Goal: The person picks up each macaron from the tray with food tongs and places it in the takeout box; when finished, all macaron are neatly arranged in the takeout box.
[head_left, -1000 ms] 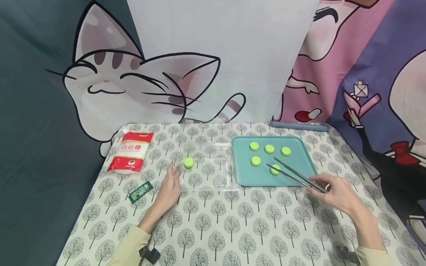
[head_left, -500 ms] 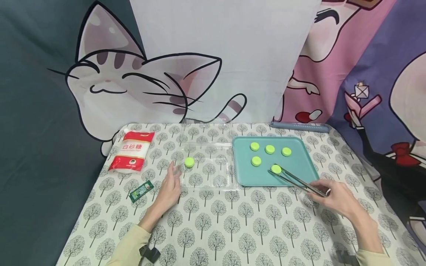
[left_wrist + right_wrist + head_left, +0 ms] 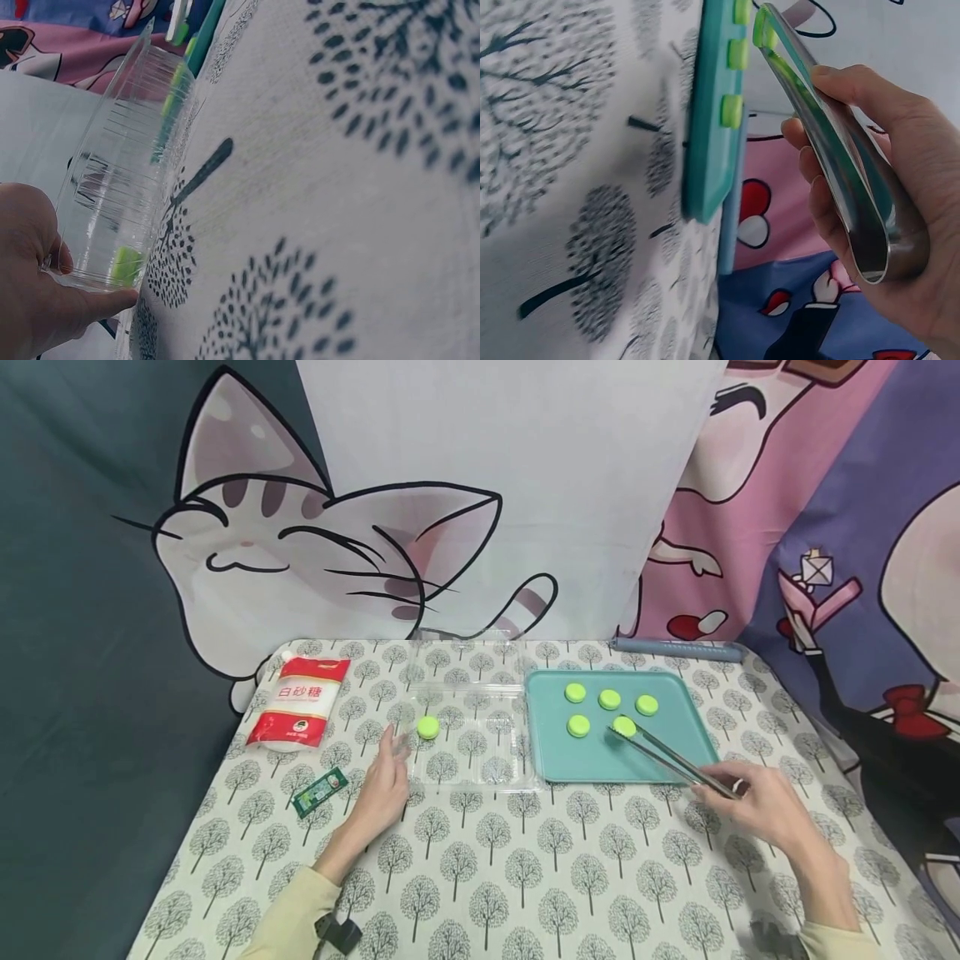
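My right hand (image 3: 757, 803) grips metal tongs (image 3: 678, 762), whose tips pinch a lime-green macaron (image 3: 624, 726). In the right wrist view that macaron (image 3: 764, 28) is raised off the teal tray (image 3: 705, 176), held between the tong ends. Several more macarons stay on the tray (image 3: 581, 764) in the head view. To its left lies a clear plastic box (image 3: 480, 778) with its lid folded back, one macaron (image 3: 427, 727) inside at the left. My left hand (image 3: 381, 795) holds the box's left wall; in the left wrist view the thumb lies low along the plastic wall (image 3: 112, 172).
A red and white sugar bag (image 3: 300, 703) lies at the back left, with a small green packet (image 3: 320, 792) nearer me. Behind the tray, a long grey-blue box (image 3: 675, 649) lies along the table's back edge. Printed curtains hang behind the table.
The tong tips have closed on the front macaron and lifted it, shifting it slightly away from me. The left hand has stayed on the box.
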Motion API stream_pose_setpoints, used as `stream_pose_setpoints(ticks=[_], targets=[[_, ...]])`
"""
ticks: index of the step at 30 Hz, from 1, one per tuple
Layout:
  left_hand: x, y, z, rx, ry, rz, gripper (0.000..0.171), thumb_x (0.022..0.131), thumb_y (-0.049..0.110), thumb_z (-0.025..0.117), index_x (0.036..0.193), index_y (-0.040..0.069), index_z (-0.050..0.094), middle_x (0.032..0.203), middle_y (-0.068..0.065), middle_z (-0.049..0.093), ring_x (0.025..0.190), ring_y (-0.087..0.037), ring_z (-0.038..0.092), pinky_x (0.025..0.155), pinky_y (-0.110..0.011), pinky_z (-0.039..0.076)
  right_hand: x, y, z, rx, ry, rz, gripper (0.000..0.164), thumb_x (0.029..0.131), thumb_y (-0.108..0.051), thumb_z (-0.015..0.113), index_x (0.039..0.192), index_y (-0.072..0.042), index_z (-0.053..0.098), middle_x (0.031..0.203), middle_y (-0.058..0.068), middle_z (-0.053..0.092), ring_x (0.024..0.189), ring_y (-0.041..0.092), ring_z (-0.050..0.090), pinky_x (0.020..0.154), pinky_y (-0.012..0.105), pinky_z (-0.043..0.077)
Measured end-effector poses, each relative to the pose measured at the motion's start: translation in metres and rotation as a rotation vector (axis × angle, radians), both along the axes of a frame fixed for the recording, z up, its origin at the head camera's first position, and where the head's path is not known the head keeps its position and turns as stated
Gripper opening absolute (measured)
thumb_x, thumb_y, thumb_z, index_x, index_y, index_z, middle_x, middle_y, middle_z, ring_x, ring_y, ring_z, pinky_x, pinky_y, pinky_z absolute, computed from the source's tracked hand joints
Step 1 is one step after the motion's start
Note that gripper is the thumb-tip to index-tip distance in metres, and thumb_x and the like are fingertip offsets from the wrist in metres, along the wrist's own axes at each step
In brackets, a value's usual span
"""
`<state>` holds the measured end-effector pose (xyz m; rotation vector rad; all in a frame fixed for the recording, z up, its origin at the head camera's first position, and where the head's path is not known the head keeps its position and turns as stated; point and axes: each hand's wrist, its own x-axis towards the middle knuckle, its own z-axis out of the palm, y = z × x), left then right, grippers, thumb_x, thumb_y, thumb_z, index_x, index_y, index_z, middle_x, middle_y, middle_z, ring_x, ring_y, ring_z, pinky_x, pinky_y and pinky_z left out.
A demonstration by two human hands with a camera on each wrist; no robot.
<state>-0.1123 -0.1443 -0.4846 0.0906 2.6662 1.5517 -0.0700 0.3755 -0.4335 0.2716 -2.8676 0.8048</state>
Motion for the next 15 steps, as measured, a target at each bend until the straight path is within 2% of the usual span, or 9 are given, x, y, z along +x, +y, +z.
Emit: stream_pose_setpoints(ticks=[7,12,15], targets=[[0.001,0.0,0.001,-0.005,-0.009,-0.001,0.064,0.106,0.007,0.034,0.161,0.0,0.001,0.163,-0.024,0.029,0.145,-0.04,0.042,0.124,-0.054,0.028,-0.007,-0.01,0.012,0.023,0.104,0.063,0.026,0.077,-0.013,0.086,0.102,-0.01,0.078,0.079,-0.004,0.073,0.064,-0.003,0.055,0.05,0.02,0.047],[0.0,-0.001,0.0,-0.007,-0.011,-0.003,0.065,0.106,0.006,0.034,0.161,0.0,0.001,0.163,-0.024,0.029,0.145,-0.04,0.041,0.125,-0.055,0.026,-0.013,-0.026,0.028,0.05,0.131,0.077,0.028,0.077,-0.018,0.087,0.104,-0.011,0.079,0.083,-0.002,0.075,0.068,-0.004,0.056,0.057,0.019,0.047],[0.0,0.0,-0.001,-0.009,-0.006,0.002,0.065,0.106,0.006,0.034,0.161,0.0,0.002,0.163,-0.024,0.03,0.144,-0.04,0.042,0.124,-0.055,0.027,-0.018,-0.037,0.036,0.058,0.161,0.114,0.03,0.076,-0.017,0.087,0.104,-0.01,0.079,0.085,-0.001,0.076,0.069,-0.004,0.056,0.057,0.019,0.048]])
